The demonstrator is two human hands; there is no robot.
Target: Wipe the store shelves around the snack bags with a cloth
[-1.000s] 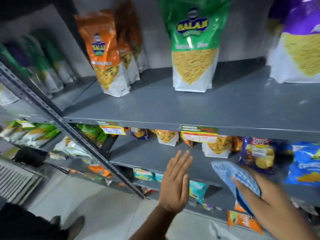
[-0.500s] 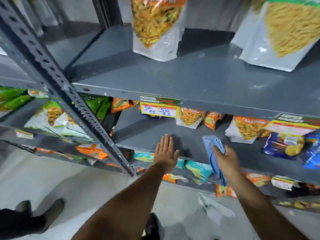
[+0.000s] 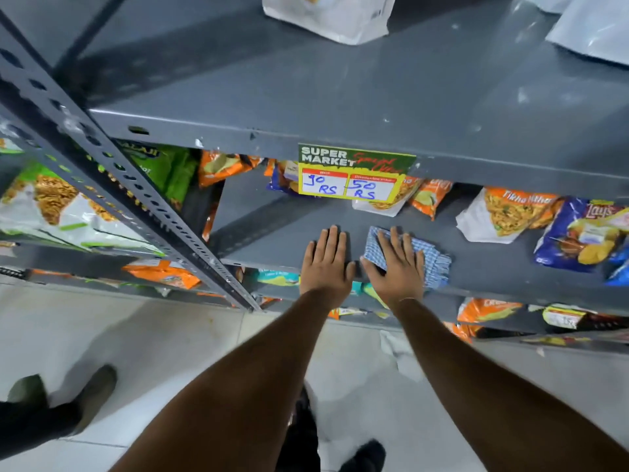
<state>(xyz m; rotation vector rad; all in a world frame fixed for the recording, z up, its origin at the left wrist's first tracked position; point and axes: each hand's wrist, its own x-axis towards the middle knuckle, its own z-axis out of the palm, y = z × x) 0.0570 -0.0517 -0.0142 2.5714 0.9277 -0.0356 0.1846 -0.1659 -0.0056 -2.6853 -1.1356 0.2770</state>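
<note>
A blue checked cloth (image 3: 432, 258) lies flat on the grey middle shelf (image 3: 272, 229). My right hand (image 3: 396, 267) presses down on the cloth with its fingers spread. My left hand (image 3: 326, 264) rests flat and empty on the bare shelf just left of it, thumbs almost touching. Behind and right of the cloth lie snack bags: a white-and-orange bag (image 3: 503, 216), a blue Lay's bag (image 3: 585, 233) and small orange packets (image 3: 430, 199).
The upper grey shelf (image 3: 374, 97) juts out above, with a yellow price tag (image 3: 354, 173) on its front edge and white bags (image 3: 330, 15) on it. A perforated steel upright (image 3: 112, 172) runs diagonally at left. Someone's shoes (image 3: 92, 393) stand on the tiled floor lower left.
Both hands have come down onto the middle shelf. The right hand went from clutching the bunched cloth to pressing it flat, and the view has tilted further down.
</note>
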